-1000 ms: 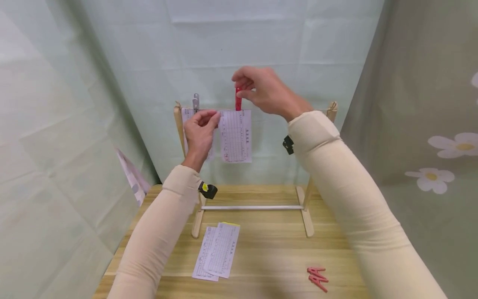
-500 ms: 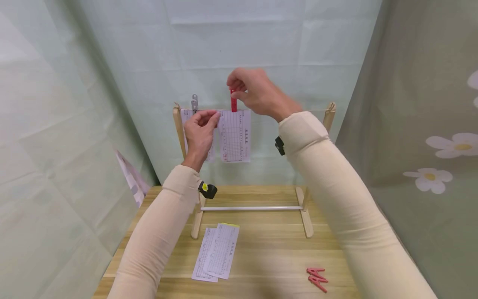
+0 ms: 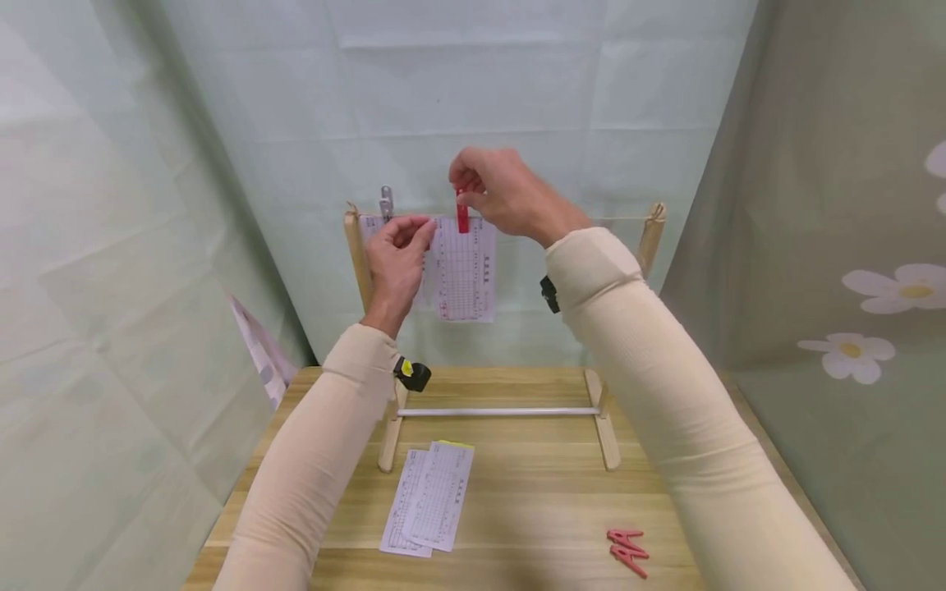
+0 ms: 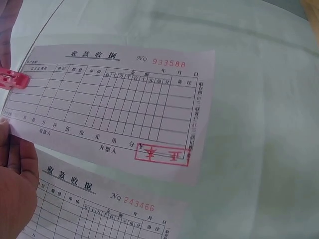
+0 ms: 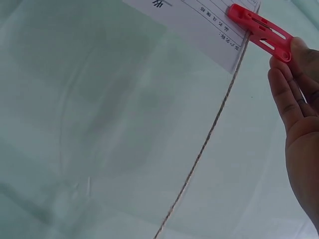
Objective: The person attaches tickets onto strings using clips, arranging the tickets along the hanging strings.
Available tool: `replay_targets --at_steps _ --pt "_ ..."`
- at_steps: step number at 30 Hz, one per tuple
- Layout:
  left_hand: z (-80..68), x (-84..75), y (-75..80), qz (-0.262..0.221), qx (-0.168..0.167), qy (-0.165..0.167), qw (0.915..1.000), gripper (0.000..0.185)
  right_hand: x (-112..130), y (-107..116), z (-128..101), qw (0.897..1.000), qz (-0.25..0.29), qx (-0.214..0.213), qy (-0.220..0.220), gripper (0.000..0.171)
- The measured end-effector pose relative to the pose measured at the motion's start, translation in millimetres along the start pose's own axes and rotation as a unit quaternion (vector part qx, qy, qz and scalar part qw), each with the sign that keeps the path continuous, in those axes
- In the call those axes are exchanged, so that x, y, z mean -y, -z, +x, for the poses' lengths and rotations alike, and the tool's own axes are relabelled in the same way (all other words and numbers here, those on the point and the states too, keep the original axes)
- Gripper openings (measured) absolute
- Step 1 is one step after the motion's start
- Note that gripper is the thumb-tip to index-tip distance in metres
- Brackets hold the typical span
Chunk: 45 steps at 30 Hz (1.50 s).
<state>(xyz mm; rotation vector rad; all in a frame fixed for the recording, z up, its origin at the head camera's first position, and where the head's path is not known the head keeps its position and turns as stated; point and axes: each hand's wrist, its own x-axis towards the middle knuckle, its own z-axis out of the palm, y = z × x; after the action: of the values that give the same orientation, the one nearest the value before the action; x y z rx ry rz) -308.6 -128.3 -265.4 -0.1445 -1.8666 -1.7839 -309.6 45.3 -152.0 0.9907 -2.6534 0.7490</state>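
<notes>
Red clothespin [image 3: 462, 215] stands upright over the paper's [image 3: 466, 283] top edge, long axis across the string [image 3: 621, 218] of the rack [image 3: 652, 234] near the tabletop's [image 3: 532, 468] far edge; right hand [image 3: 501, 193], nearer, pinches its upper end. Left hand [image 3: 397, 258] pinches the paper's upper left corner. Versus half a second earlier: clothespin lower, tip farther below the string; left hand essentially unchanged.
</notes>
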Motion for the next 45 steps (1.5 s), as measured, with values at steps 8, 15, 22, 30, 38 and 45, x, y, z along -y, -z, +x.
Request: replay_targets --at_steps 8,15,22,30,38,45 --pt "0.9 0.8 -2.3 -0.011 -0.008 -0.004 0.9999 0.018 -3 -5 1 1.0 0.006 0.004 -0.004 0.025" --pt "0.1 0.4 -2.2 -0.008 -0.011 0.001 0.9999 0.017 -3 -7 3 1.0 0.003 0.01 -0.007 0.03" --pt "-0.7 0.7 -3.5 -0.015 -0.012 0.001 0.9998 0.016 -5 -8 2 1.0 -0.01 0.027 -0.008 0.043" --pt "-2.2 2.6 -3.5 -0.009 -0.015 -0.013 0.9998 0.019 -5 -7 2 0.999 -0.02 0.027 -0.005 0.046" --pt "-7.3 8.6 -0.3 -0.006 -0.011 -0.035 0.9993 0.024 -9 -2 -3 0.999 -0.028 0.024 -0.001 0.047" --pt "-13.5 14.0 7.3 -0.001 -0.009 -0.04 0.9992 0.027 -13 6 -13 0.999 -0.03 0.022 -0.003 0.048"
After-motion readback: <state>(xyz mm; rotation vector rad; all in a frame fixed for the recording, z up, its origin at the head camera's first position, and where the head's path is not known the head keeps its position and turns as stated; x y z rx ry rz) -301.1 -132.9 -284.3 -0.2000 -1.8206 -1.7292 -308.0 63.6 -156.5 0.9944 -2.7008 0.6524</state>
